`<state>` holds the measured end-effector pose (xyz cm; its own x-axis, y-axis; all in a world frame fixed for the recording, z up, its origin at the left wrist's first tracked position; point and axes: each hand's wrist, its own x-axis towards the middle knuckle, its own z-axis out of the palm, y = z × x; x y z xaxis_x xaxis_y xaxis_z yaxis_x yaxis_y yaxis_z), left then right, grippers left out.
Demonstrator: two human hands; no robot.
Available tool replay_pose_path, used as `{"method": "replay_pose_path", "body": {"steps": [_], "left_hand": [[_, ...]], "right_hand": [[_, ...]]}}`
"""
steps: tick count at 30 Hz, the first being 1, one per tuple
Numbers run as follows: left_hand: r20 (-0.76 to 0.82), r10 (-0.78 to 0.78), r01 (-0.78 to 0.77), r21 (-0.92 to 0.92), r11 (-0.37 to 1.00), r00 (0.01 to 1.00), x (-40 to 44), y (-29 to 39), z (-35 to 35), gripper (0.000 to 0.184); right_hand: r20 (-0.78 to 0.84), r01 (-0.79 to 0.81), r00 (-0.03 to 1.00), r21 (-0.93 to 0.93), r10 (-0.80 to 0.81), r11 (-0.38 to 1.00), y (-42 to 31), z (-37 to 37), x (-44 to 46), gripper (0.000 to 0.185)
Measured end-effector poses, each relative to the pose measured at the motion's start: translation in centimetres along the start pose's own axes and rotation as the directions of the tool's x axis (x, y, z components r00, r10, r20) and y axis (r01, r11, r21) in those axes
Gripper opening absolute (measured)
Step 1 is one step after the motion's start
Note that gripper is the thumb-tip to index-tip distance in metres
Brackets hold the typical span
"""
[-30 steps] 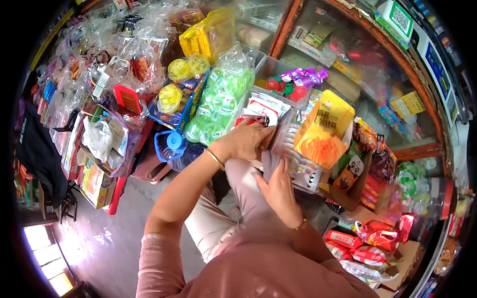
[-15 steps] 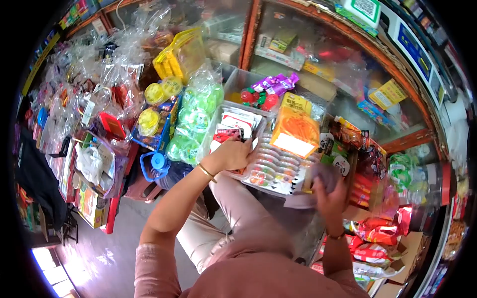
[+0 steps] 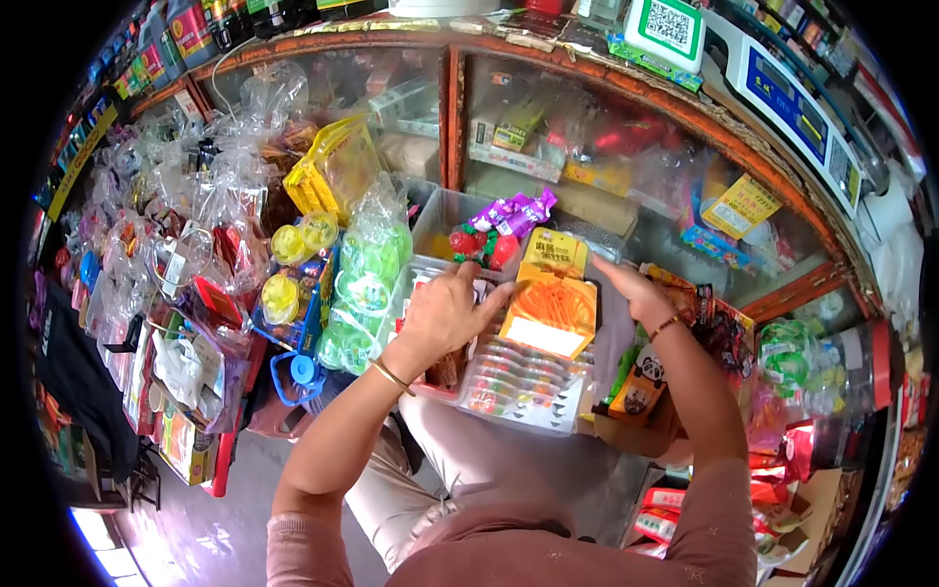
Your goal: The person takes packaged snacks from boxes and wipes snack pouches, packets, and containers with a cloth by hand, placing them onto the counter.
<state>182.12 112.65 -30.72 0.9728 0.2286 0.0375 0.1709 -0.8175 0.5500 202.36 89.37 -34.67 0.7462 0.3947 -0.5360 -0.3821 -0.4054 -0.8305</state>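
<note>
While the right hand [image 3: 638,295] touches cloth [image 3: 612,328], its long axis seemingly points bodyward.

QR code [image 3: 671,22] on green-framed sign [image 3: 662,37]; Chinese characters [image 3: 550,256] on yellow packet [image 3: 554,301].

A smooth grey concrete floor [image 3: 210,523] catches pale glare near a bright white window or doorway opening [image 3: 108,548] at the lower left. A long glass-fronted display cabinet with worn orange-brown wooden framing [image 3: 453,117] curves across the back, its cloudy glass panes [image 3: 626,137] reflecting light.
</note>
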Motion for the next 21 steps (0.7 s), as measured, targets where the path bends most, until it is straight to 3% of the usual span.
{"method": "replay_pose_path", "body": {"steps": [1,3,5,7,8,9,10,11,13,15,16,17,18,20,21], "left_hand": [[0.269,-0.159,0.188,-0.084,0.979,0.950,0.6,0.9,-0.8,0.084],[0.607,-0.145,0.485,-0.444,0.754,0.781,0.1,3.9,-1.9,0.093],[0.570,-0.156,0.486,-0.491,0.723,0.807,0.6,3.9,0.2,0.107],[0.507,-0.117,0.451,-0.610,0.651,0.854,0.9,3.2,2.4,0.094],[0.505,-0.118,0.450,-0.610,0.652,0.855,0.8,2.9,2.8,0.094],[0.560,-0.092,0.513,-0.664,0.544,0.823,0.6,2.8,2.9,0.086],[0.608,-0.060,0.571,-0.701,0.427,0.791,0.4,2.7,2.9,0.081],[0.606,-0.066,0.571,-0.701,0.428,0.793,-0.1,2.4,3.0,0.081],[0.560,0.040,0.543,-0.816,0.200,0.827,-1.5,2.2,3.0,0.081],[0.541,0.008,0.527,-0.822,0.217,0.841,-3.0,2.3,3.3,0.087],[0.434,0.049,0.416,-0.885,0.209,0.899,-3.7,1.8,4.1,0.087],[0.320,0.089,0.299,-0.934,0.196,0.943,-4.4,1.5,4.7,0.087],[0.266,0.034,0.260,-0.958,0.122,0.963,-5.2,1.8,5.0,0.085],[0.234,0.028,0.229,-0.965,0.126,0.972,-5.8,1.7,5.3,0.084],[0.206,0.028,0.200,-0.970,0.137,0.978,-6.1,1.6,5.2,0.084]], "right_hand": [[0.001,0.007,1.000,0.003,-0.007,1.000,0.8,-0.2,1.8,0.054],[0.113,-0.047,0.992,0.002,0.047,0.999,2.3,-0.4,5.0,0.049],[0.175,-0.040,0.984,0.079,0.025,0.996,1.0,0.5,2.7,0.043],[0.104,-0.216,0.973,0.107,0.205,0.971,1.2,0.9,3.3,0.039],[0.190,-0.270,0.955,0.240,0.228,0.932,0.7,0.9,2.1,0.036],[0.193,-0.271,0.954,0.238,0.228,0.933,1.1,0.8,2.1,0.036],[0.225,-0.212,0.963,0.299,0.147,0.930,1.7,0.6,2.2,0.035],[0.253,-0.155,0.965,0.363,0.064,0.919,2.0,0.7,2.4,0.034],[0.205,-0.137,0.977,0.360,0.064,0.923,0.4,1.3,0.2,0.033],[0.280,-0.126,0.960,0.412,0.006,0.902,-0.2,1.1,-1.0,0.036],[0.122,0.019,0.990,0.348,-0.066,0.937,-2.4,2.1,-4.5,0.038],[0.126,0.022,0.990,0.346,-0.070,0.938,-2.5,2.1,-5.1,0.038],[0.174,0.132,0.963,0.367,-0.208,0.921,-2.5,1.9,-5.6,0.038],[0.197,0.329,0.894,0.319,-0.401,0.889,-2.6,1.8,-7.4,0.038],[0.208,0.325,0.894,0.313,-0.398,0.893,-3.0,1.8,-8.7,0.038]]}}
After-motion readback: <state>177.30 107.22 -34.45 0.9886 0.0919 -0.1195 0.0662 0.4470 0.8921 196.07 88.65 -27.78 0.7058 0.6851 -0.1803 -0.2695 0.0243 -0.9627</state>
